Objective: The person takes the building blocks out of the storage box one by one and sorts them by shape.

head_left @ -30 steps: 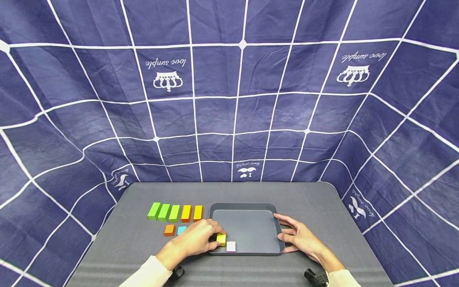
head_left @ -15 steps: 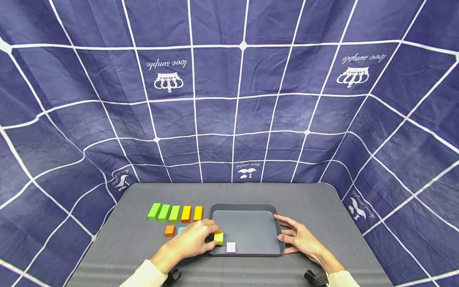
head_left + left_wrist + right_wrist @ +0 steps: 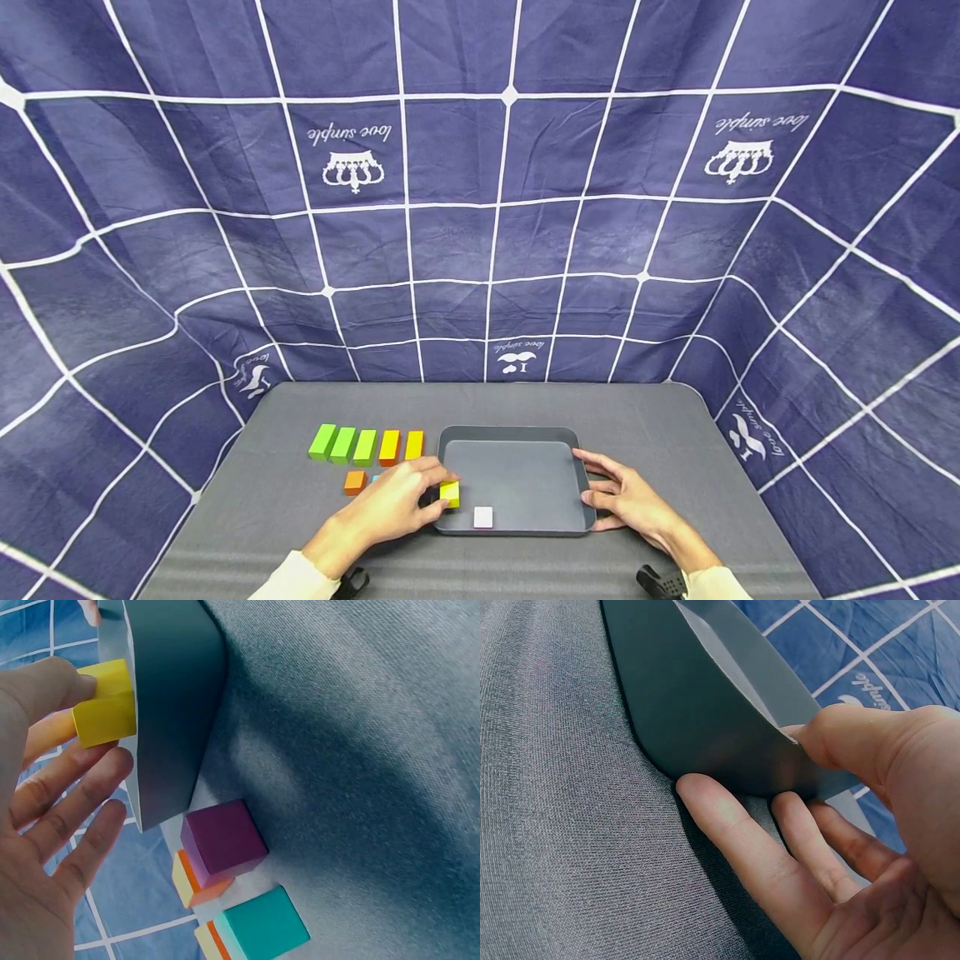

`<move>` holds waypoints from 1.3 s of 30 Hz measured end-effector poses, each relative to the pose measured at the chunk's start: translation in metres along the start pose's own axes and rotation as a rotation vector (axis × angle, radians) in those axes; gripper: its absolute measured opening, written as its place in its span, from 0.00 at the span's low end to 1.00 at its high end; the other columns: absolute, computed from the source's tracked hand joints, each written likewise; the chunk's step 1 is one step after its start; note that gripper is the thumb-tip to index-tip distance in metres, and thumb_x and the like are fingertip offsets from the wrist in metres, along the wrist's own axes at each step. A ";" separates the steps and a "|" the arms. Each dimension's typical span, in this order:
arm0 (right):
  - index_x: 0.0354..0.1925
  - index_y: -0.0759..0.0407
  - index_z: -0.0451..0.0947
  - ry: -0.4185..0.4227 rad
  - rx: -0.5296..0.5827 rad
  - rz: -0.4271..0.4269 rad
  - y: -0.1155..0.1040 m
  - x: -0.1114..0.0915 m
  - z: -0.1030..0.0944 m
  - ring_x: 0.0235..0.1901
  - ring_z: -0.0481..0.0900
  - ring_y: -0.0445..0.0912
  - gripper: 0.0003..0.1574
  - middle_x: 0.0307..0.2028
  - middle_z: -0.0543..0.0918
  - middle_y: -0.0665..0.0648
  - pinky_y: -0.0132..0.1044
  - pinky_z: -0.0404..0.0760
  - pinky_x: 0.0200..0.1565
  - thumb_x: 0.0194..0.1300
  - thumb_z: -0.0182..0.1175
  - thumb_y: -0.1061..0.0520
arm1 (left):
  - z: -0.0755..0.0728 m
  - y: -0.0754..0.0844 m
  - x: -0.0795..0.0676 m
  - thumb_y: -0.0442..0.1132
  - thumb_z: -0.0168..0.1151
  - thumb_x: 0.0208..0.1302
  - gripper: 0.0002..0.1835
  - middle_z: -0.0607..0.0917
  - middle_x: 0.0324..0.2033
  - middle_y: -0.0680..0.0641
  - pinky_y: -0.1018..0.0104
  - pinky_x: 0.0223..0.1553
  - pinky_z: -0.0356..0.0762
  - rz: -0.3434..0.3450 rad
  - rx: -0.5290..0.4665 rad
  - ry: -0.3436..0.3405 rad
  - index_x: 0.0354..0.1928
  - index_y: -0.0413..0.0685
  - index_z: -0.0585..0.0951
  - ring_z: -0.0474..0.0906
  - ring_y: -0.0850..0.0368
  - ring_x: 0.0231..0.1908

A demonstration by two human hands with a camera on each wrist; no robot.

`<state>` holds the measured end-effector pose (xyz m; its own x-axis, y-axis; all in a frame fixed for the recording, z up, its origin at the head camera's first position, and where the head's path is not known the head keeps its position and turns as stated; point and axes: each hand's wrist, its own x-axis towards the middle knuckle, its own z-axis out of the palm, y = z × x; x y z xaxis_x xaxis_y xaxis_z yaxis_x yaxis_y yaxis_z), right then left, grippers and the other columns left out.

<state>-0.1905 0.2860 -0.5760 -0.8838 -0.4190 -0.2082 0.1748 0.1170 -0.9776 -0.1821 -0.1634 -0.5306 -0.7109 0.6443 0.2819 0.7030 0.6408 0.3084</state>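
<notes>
My left hand (image 3: 397, 502) pinches a yellow block (image 3: 449, 493) at the left rim of a grey tray (image 3: 517, 483). In the left wrist view the thumb lies on one side of the yellow block (image 3: 105, 716), which overlaps the tray wall (image 3: 176, 705); the other fingers spread out below. A small white block (image 3: 483, 517) sits in the tray's front left part. My right hand (image 3: 633, 497) holds the tray's right side, its thumb over the rim and its fingers against the outer wall (image 3: 697, 712), seen close in the right wrist view.
Left of the tray, a back row holds several green blocks (image 3: 342, 446) and two yellow-topped ones (image 3: 390, 447). Before them lies an orange block (image 3: 355, 482). The left wrist view shows a purple block (image 3: 225, 840) and a teal block (image 3: 266, 922) beside the tray.
My left hand has moved left with the yellow block, from inside the tray up to its left rim. The right hand, the tray and the white block have stayed in place.
</notes>
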 end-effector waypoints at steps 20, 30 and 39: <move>0.94 0.58 0.57 -0.009 -0.003 -0.002 -0.004 0.000 0.001 0.68 0.87 0.56 0.52 0.86 0.55 0.82 0.55 0.99 0.48 0.83 0.70 0.63 | -0.004 -0.012 -0.023 0.39 0.82 0.72 0.19 0.92 0.50 0.59 0.63 0.49 0.91 -0.034 0.027 0.120 0.62 0.54 0.94 0.87 0.65 0.45; 0.94 0.58 0.56 -0.012 0.006 -0.002 -0.004 0.000 0.001 0.67 0.88 0.56 0.53 0.85 0.56 0.83 0.56 0.99 0.49 0.84 0.69 0.63 | -0.009 -0.024 -0.040 0.39 0.85 0.69 0.21 0.92 0.51 0.61 0.60 0.47 0.93 -0.081 0.078 0.179 0.62 0.56 0.94 0.89 0.65 0.45; 0.94 0.57 0.57 -0.005 0.000 0.005 -0.002 0.000 0.001 0.68 0.88 0.57 0.52 0.85 0.56 0.83 0.55 0.99 0.49 0.83 0.70 0.62 | -0.015 -0.037 -0.056 0.37 0.87 0.65 0.22 0.92 0.51 0.60 0.57 0.50 0.94 -0.099 0.113 0.247 0.60 0.59 0.94 0.90 0.64 0.47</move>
<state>-0.1906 0.2852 -0.5739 -0.8807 -0.4229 -0.2134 0.1796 0.1189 -0.9765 -0.1689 -0.2294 -0.5438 -0.7496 0.4636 0.4724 0.6173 0.7471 0.2464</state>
